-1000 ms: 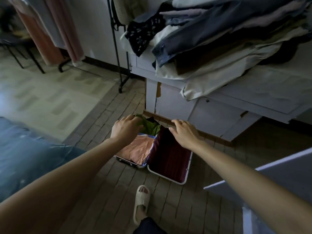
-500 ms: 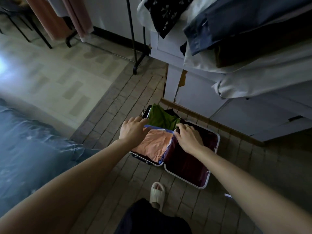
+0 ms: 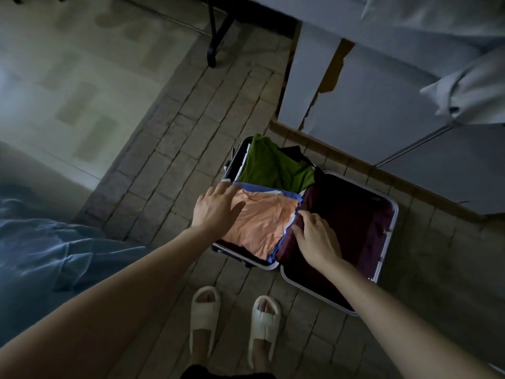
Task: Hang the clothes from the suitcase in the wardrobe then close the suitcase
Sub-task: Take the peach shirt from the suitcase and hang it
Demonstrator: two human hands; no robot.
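Orange shirt (image 3: 259, 222); green shirt (image 3: 273, 168); maroon-lined suitcase (image 3: 393, 214); cream slippers (image 3: 205, 310)

Both forearms bare from frame edge to wrist; no sleeves, no watch, no bracelet visible. Left hand (image 3: 217, 212) and right hand (image 3: 317, 239) ungloved; light too dim to tell rings. Feet in pale cream slide sandals: left sandal (image 3: 204, 310), right sandal (image 3: 264, 321). Each has thick chunky sole, one broad padded strap over instep, open toe. Dark garment (image 3: 226, 373) at bottom edge, probably shorts or trouser hem; detail lost in shadow.
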